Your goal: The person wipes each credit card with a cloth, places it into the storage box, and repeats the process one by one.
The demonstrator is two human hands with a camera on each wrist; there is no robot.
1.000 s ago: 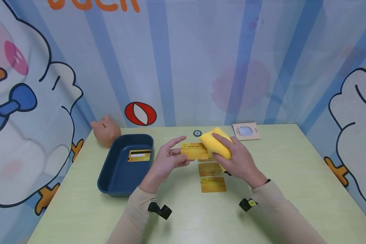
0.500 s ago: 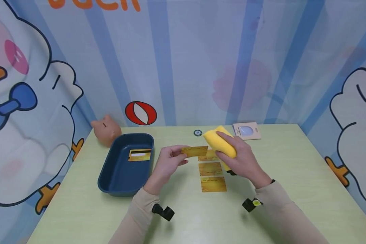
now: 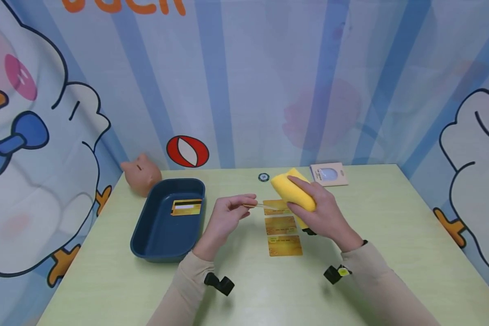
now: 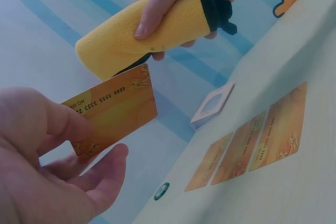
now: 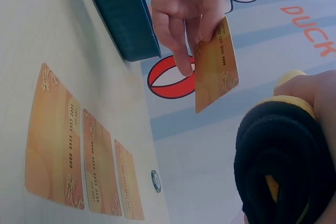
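Between thumb and fingers, my left hand (image 3: 224,219) pinches a gold bank card (image 4: 118,111) by one end, above the table. From the head the card looks nearly edge-on; its embossed-looking numbers show in both wrist views. My right hand (image 3: 322,210) grips a rolled yellow cloth (image 3: 293,192) with a black lining (image 5: 281,156), just right of the card. In the left wrist view the cloth's lower edge lies close to the card's upper corner. Below the hands, three more gold cards (image 3: 285,246) lie in a column on the table.
At the left stands a dark blue tray (image 3: 146,244) holding a gold card (image 3: 186,207), stripe side up. A pink piggy bank (image 3: 141,175) sits behind it. Toward the back edge are a round chip (image 3: 263,177) and a flat pale box (image 3: 329,174). A printed curtain (image 3: 252,90) hangs behind.
The held card has tilted from face-on to nearly edge-on in the head view. My right hand and the cloth have drawn slightly right, away from the card, which the cloth overlapped before.
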